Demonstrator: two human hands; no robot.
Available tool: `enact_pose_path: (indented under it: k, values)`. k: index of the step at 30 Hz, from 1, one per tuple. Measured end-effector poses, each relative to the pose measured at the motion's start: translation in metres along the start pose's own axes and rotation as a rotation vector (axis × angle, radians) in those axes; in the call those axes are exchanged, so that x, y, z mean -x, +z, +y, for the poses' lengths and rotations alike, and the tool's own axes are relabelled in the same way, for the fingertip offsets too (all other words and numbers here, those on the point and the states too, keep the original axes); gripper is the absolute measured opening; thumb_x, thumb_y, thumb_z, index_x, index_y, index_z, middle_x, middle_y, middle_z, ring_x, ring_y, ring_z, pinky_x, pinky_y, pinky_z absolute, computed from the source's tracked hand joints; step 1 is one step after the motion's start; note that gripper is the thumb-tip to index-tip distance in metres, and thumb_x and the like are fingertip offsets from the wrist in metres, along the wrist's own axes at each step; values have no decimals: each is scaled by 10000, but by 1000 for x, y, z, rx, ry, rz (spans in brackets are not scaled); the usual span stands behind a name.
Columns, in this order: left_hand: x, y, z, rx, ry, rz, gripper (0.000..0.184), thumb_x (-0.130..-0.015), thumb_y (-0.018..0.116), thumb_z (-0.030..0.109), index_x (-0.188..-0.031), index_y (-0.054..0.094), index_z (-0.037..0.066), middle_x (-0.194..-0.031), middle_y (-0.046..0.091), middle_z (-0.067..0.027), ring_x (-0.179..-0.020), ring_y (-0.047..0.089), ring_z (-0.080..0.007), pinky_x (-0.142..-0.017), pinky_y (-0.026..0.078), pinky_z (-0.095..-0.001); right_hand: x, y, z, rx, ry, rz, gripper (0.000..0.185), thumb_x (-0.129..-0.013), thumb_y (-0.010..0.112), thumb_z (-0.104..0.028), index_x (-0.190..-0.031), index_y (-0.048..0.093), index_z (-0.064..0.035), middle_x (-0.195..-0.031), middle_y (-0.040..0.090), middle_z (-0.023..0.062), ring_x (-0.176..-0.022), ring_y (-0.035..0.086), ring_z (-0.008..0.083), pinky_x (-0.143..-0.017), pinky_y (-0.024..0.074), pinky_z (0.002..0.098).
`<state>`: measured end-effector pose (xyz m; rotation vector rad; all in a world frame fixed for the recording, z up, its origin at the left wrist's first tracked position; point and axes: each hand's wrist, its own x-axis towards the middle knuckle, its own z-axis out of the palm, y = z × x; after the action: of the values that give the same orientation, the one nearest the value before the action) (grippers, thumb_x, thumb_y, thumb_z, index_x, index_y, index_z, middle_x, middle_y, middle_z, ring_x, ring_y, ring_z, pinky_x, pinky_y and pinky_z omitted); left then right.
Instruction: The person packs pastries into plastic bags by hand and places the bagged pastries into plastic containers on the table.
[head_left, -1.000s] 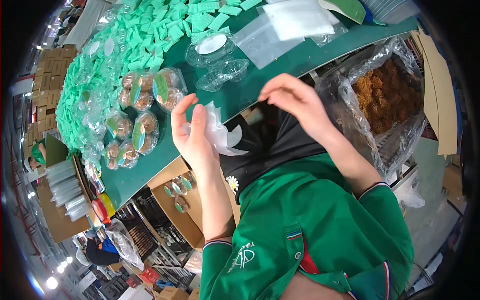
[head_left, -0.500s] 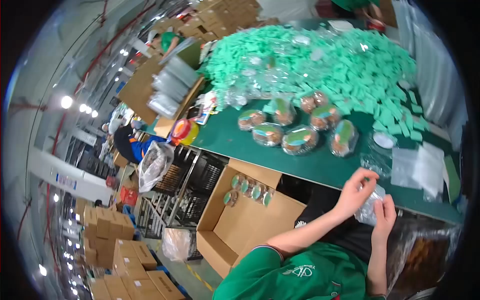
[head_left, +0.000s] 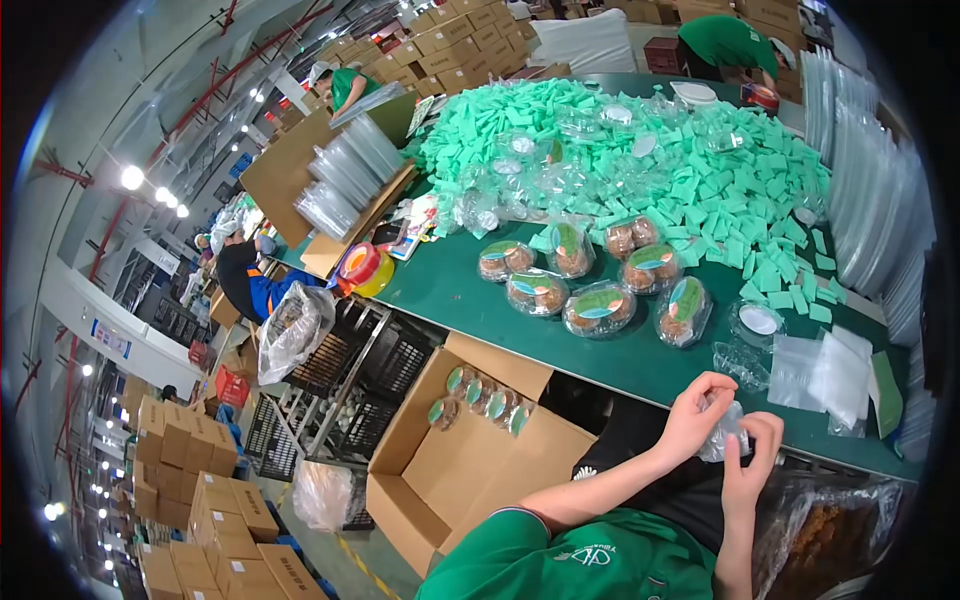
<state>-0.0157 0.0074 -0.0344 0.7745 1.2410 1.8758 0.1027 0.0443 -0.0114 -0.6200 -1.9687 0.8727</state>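
At the table's near edge, head view: both hands are close together above the dark-clad lap.
Left hand: the left hand (head_left: 690, 418) is half closed, its bent fingers and thumb on the clear plastic.
Right hand: the right hand (head_left: 757, 448) is partly open, fingers arched and thumb raised at the plastic's other side; whether it grips cannot be told. A second ago it was well apart from the left one.
Clear plastic: the crumpled clear plastic (head_left: 721, 440) is between the hands; a second ago it was at the left hand alone.
Clear trays: an empty clear tray (head_left: 741, 365) lies just beyond the hands, near a container with a white disc (head_left: 758, 320).
Bags: flat clear bags (head_left: 838, 375) lie to the right of these.
Filled packs: seven filled packs (head_left: 600, 308) sit on the green table (head_left: 445, 290), grouped as they were half a second ago, beside the heap of green pieces (head_left: 640, 150).
Carton: the open carton (head_left: 480, 470), only partly seen a second ago, now shows more fully, with small packs (head_left: 478, 391) inside.
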Motion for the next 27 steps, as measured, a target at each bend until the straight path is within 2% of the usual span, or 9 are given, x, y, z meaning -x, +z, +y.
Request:
enact_pose_path:
  k: [3, 6, 13, 16, 19, 22, 23, 26, 27]
  values:
    - [1, 4, 2, 67, -18, 6, 117, -895, 524, 104, -983, 540, 29, -790, 472, 51, -734, 414, -22, -654, 350, -182, -1, 8, -8, 70, -15, -117, 225, -706, 596, -9, -904, 489, -17, -925, 464, 136, -896, 454, 299, -799, 372, 370]
    - [3, 7, 12, 108, -44, 35, 122, -902, 520, 119, -986, 541, 33, -770, 453, 60, -701, 391, -14, -628, 335, -178, 7, 17, 0, 12, 103, -148, 152, -714, 584, 15, -812, 471, -11, -853, 471, 120, -807, 451, 280, -714, 370, 356]
    - [3, 2, -5, 113, 3, 61, 115, -915, 503, 122, -987, 541, 41, -726, 423, 78, -657, 359, 2, -579, 297, -165, 10, 17, 2, -34, 43, -33, 88, -796, 541, -18, -747, 468, -20, -746, 487, 69, -699, 427, 203, -619, 347, 299]
    - [4, 2, -2, 144, -11, 62, 114, -916, 502, 124, -987, 541, 43, -732, 426, 79, -664, 356, 3, -578, 292, -167, 15, 15, 7, -41, 90, -84, 63, -788, 548, -25, -803, 487, -24, -805, 503, 91, -758, 454, 221, -669, 365, 307]
    - [2, 1, -3, 175, 4, 88, 116, -915, 508, 129, -988, 540, 44, -743, 430, 79, -668, 356, 4, -578, 292, -167, 10, 17, -1, 6, -65, 21, 130, -784, 548, -30, -901, 490, -21, -909, 509, 111, -856, 477, 249, -755, 377, 331]
    - [0, -2, 0, 231, 18, 124, 120, -910, 518, 131, -994, 540, 47, -747, 432, 80, -668, 363, 6, -574, 293, -165, 12, 10, 3, 107, -77, 107, 225, -770, 556, -23, -977, 470, -10, -990, 494, 126, -947, 473, 275, -835, 363, 354]
    - [1, -2, 4, 270, -1, 142, 120, -908, 521, 129, -996, 540, 49, -747, 433, 80, -668, 367, 6, -573, 294, -164, 12, 10, 2, 12, -18, 154, 191, -813, 532, -62, -987, 473, -12, -1015, 497, 109, -969, 468, 228, -857, 356, 342]
    - [-2, -5, 6, 429, -54, 159, 113, -894, 526, 110, -992, 538, 54, -702, 418, 74, -630, 369, -5, -543, 289, -172, 14, 8, 10, -470, 348, 80, 192, -878, 477, -147, -1005, 478, -4, -1051, 501, 97, -974, 464, 180, -869, 351, 314]
    - [-2, -6, 6, 500, -84, 134, 111, -893, 524, 106, -990, 537, 53, -690, 413, 71, -619, 364, -7, -535, 284, -173, 20, 7, 33, -778, 440, -27, 282, -913, 428, -231, -1058, 482, 5, -1085, 498, 77, -975, 479, 160, -869, 368, 304]
